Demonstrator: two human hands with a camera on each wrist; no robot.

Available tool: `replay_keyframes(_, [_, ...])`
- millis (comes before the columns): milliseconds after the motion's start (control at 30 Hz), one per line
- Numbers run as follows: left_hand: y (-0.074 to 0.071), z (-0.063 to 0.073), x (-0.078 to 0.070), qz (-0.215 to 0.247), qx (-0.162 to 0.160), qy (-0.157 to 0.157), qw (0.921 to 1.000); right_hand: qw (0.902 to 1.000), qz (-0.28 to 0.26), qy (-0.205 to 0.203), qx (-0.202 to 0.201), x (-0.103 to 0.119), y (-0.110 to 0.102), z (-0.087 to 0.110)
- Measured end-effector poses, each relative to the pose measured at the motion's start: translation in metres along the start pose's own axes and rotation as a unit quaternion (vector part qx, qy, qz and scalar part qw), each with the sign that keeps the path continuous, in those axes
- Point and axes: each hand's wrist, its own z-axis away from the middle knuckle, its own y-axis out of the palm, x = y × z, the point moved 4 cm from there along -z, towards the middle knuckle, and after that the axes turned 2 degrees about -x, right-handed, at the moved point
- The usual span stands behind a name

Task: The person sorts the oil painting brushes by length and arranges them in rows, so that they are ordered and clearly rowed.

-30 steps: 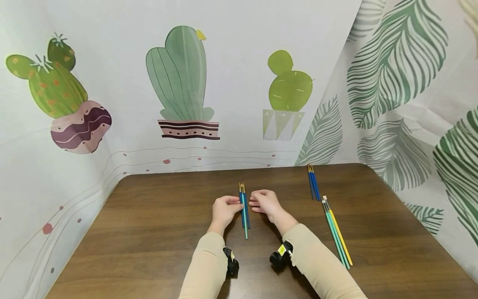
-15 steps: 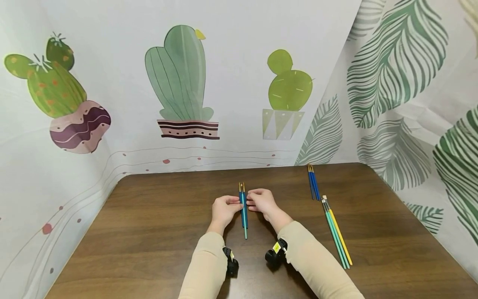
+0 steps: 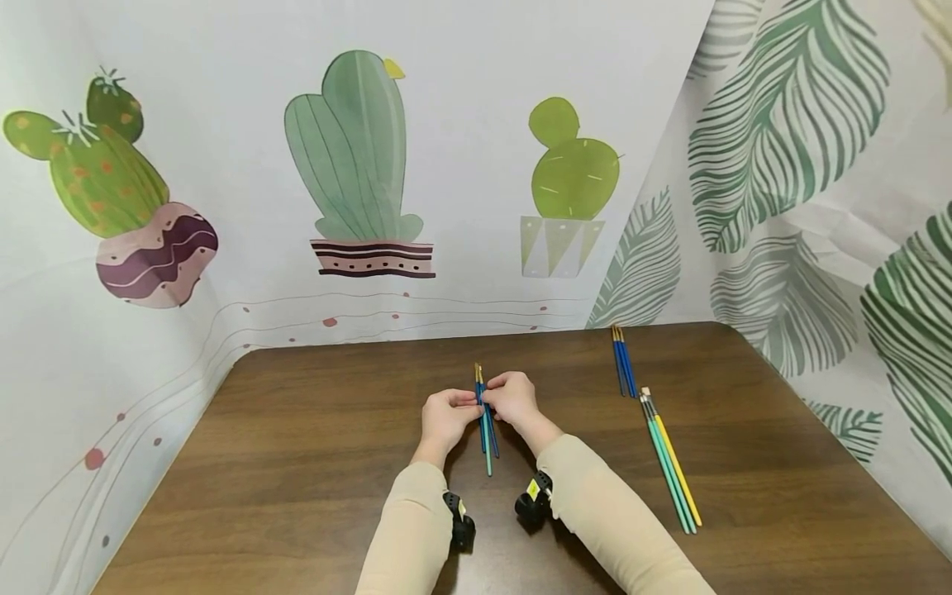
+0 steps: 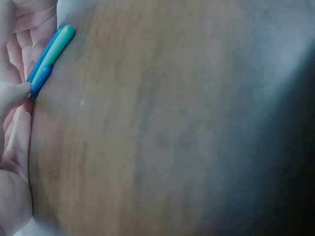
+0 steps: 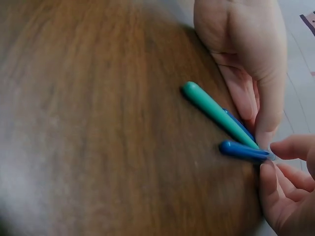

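A green paintbrush [image 3: 488, 461] and two blue paintbrushes stand together in the middle of the table, bristles towards the wall. My left hand [image 3: 446, 420] pinches the green one and a blue one between thumb and fingers from the left. From the other side, my right hand [image 3: 515, 398] pinches the second blue paintbrush [image 5: 241, 150] between thumb and forefinger. That brush slants away from the green handle [image 5: 216, 112] in the right wrist view. Fingers cover the middles of all the brushes in the head view. Handle ends also show in the left wrist view.
Several blue paintbrushes [image 3: 625, 364] lie at the back right of the brown table [image 3: 297, 463]. Nearer, two green paintbrushes [image 3: 669, 475] and a yellow paintbrush [image 3: 680, 475] lie side by side. A patterned cloth [image 3: 476, 165] hangs behind the table.
My right hand has moved left to the brushes and now pinches the right-hand blue one, whose handle end has swung outward. My left hand keeps its place and hold.
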Motion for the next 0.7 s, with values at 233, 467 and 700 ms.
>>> replay_keyframes(233, [0.001,0.0,0.0,0.003,0.001,-0.001,1.0,0.9988,0.049,-0.008,-0.006,0.005,-0.001,0.002])
replay_keyframes(467, [0.002,0.001,0.0,-0.003,0.001,-0.006,1.0,0.9999,0.008,0.001,-0.01,0.004,-0.005,0.004])
replay_keyframes(700, [0.001,0.001,-0.001,-0.006,-0.004,-0.005,1.0,0.9969,-0.073,0.028,0.006,0.003,-0.017,0.009])
